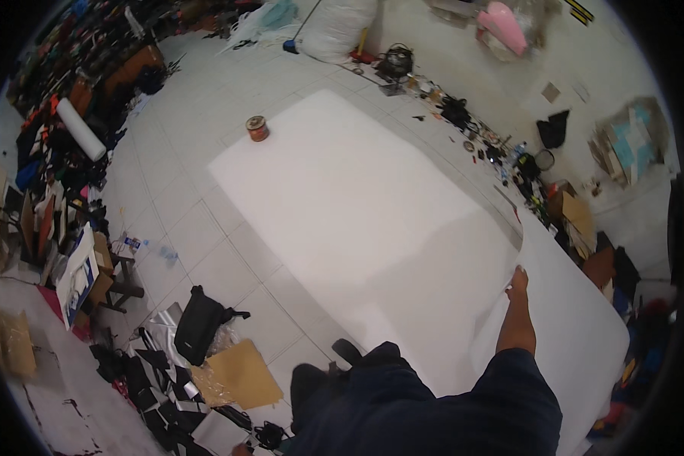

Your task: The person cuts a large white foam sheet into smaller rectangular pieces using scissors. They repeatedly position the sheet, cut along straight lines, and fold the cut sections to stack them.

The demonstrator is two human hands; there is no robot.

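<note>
A large white sheet (342, 190) lies flat over the tiled floor. Along its right side, a white sheet part (562, 304) rises and curls; whether both belong to one piece I cannot tell. My right hand (517, 282) grips the raised edge, fingers closed on it. At the far left corner of the flat sheet stands a round reddish-brown tin can (258, 129). Only a sliver of what looks like my left hand (242, 450) shows at the bottom edge, near dark scraps; its fingers are hidden. My shadow falls across the sheet's near half.
A black bag (198, 325) and brown cardboard (241, 373) lie at the near left among dark scraps. Piled materials and a white roll (80, 129) line the left. Small clutter (494, 152) runs along the right wall. A big white sack (338, 30) stands at the back.
</note>
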